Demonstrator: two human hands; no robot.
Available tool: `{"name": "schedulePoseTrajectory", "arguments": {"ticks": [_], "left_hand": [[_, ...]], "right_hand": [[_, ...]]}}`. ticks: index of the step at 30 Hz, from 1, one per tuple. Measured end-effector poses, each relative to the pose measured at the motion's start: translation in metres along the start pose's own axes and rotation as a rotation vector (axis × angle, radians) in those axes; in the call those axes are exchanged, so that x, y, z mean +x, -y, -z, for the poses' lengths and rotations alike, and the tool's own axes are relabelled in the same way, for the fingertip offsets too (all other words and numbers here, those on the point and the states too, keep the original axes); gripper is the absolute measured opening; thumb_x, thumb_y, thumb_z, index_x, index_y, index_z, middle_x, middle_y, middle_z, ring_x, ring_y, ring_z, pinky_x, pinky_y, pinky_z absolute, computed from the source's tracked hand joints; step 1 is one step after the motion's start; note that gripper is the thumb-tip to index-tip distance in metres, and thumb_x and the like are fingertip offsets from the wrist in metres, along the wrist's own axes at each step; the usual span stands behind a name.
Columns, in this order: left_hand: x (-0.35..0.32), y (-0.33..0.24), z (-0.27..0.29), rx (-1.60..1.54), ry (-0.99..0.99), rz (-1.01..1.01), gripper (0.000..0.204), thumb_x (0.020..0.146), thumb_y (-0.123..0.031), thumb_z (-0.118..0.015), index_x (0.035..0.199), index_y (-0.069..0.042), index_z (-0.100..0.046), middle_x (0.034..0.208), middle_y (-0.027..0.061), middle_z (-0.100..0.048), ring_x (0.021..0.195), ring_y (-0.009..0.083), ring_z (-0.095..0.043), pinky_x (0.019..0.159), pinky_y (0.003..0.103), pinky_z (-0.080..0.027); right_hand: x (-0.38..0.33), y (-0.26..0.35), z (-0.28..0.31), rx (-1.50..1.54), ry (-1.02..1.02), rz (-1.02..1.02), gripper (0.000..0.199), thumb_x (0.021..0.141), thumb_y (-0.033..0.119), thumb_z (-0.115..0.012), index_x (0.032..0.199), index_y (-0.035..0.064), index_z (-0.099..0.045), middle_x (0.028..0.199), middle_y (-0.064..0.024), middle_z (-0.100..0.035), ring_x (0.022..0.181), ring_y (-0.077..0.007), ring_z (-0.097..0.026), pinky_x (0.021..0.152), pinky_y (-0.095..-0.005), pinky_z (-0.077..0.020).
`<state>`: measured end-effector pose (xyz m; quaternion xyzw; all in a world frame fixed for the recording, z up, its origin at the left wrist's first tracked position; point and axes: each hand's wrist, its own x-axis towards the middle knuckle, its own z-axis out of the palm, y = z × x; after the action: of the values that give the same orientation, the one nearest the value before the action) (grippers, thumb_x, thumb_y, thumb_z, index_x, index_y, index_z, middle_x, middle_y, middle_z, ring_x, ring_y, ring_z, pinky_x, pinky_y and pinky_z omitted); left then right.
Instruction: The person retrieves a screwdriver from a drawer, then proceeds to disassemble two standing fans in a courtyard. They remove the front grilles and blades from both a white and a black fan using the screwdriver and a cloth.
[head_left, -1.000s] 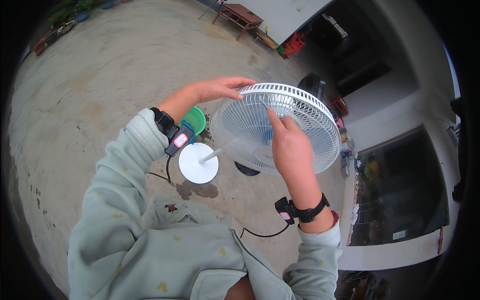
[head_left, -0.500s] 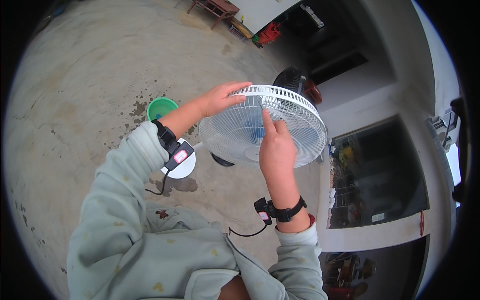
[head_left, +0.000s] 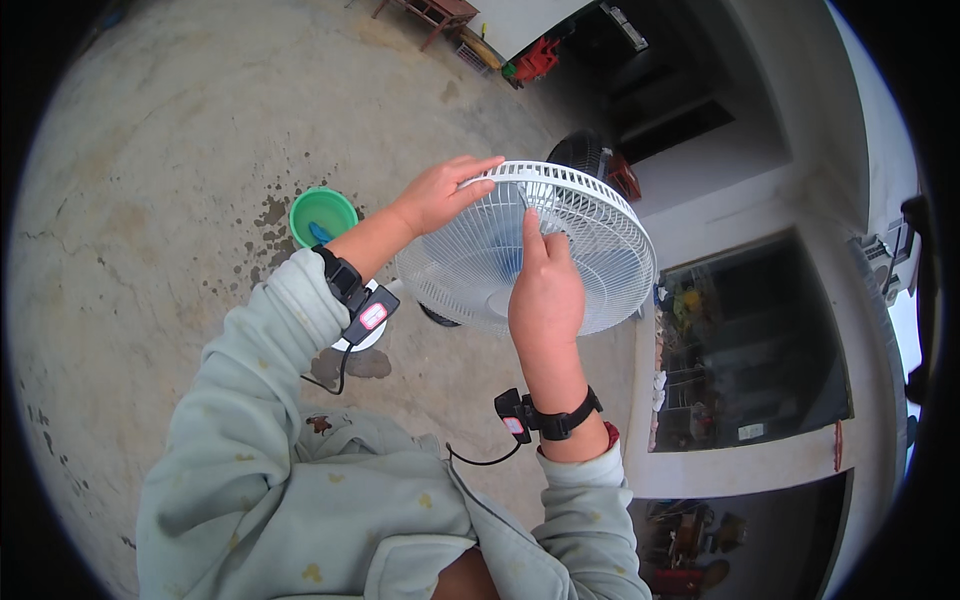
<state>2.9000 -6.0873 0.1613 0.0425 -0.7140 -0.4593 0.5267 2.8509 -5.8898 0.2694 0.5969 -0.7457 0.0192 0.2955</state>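
Observation:
A white standing fan with a round wire grille faces me, its pale blue blades showing through the wires. My left hand grips the upper left of the rim, fingers over the top and thumb on the front. In front of the grille, my right hand is closed with its index finger stretched up. From that fingertip a thin metal-shafted tool points to the upper rim; its handle is hidden in my palm. Both wrists carry black straps with small boxes and cables.
A green basin with something blue inside stands on the wet-spotted concrete floor. The fan's white round base shows beside my left wrist. Behind the fan is a dark fan. A wall with a window runs along the right.
My right hand has shifted slightly left and up against the grille. The left hand stays on the rim. More of the green basin shows, and the view has shifted slightly.

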Motion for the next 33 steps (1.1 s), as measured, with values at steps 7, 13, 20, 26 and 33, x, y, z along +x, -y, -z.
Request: {"name": "schedulePoseTrajectory", "arguments": {"ticks": [7,13,20,26,33], "left_hand": [[-0.001,0.003,-0.014,0.094,-0.071,-0.12,0.045,0.097,-0.026,-0.061,0.136,-0.004,-0.061,0.111,0.0134,-0.067,0.096,0.0281,-0.061,0.089,0.036,-0.049],[-0.003,0.011,-0.01,0.117,-0.067,-0.158,0.044,0.097,-0.025,-0.062,0.134,-0.002,-0.062,0.11,0.013,-0.069,0.097,0.0286,-0.06,0.089,0.036,-0.049],[-0.005,0.016,-0.011,0.126,-0.055,-0.118,0.042,0.097,-0.024,-0.063,0.134,-0.004,-0.063,0.11,0.0116,-0.071,0.097,0.0272,-0.059,0.09,0.036,-0.048],[-0.004,0.012,-0.008,0.11,-0.048,-0.119,0.041,0.096,-0.027,-0.063,0.132,-0.008,-0.065,0.11,0.0083,-0.071,0.097,0.0251,-0.058,0.09,0.036,-0.047],[-0.002,0.009,0.002,0.018,0.002,-0.069,0.047,0.096,-0.037,-0.063,0.134,-0.01,-0.064,0.117,0.0087,-0.069,0.107,0.0264,-0.057,0.099,0.037,-0.044]], "right_hand": [[0.002,0.003,-0.003,-0.115,0.044,-0.042,0.061,0.079,-0.006,-0.062,0.139,0.0018,-0.056,0.099,-0.0138,-0.06,0.075,-0.0287,-0.067,0.063,-0.0362,-0.0549],[0.015,0.01,0.01,-0.307,0.213,0.043,0.061,0.081,0.001,-0.066,0.139,-0.004,-0.051,0.095,-0.0128,-0.058,0.073,-0.0247,-0.069,0.059,-0.0313,-0.0588],[0.064,0.009,0.051,-0.405,0.413,0.278,0.034,0.084,0.001,-0.065,0.117,-0.0065,-0.061,0.095,-0.0194,-0.068,0.083,-0.0286,-0.074,0.066,-0.0341,-0.0608],[0.123,0.002,0.083,-0.32,0.732,0.333,0.036,0.092,0.0,-0.06,0.126,0.0039,-0.069,0.104,-0.0199,-0.071,0.094,-0.034,-0.07,0.081,-0.0369,-0.0569],[0.204,0.014,0.096,-0.207,1.279,0.149,0.038,0.094,-0.004,-0.054,0.129,0.0033,-0.068,0.081,-0.0105,-0.067,0.049,-0.0135,-0.047,0.045,-0.0257,-0.0397]]}}
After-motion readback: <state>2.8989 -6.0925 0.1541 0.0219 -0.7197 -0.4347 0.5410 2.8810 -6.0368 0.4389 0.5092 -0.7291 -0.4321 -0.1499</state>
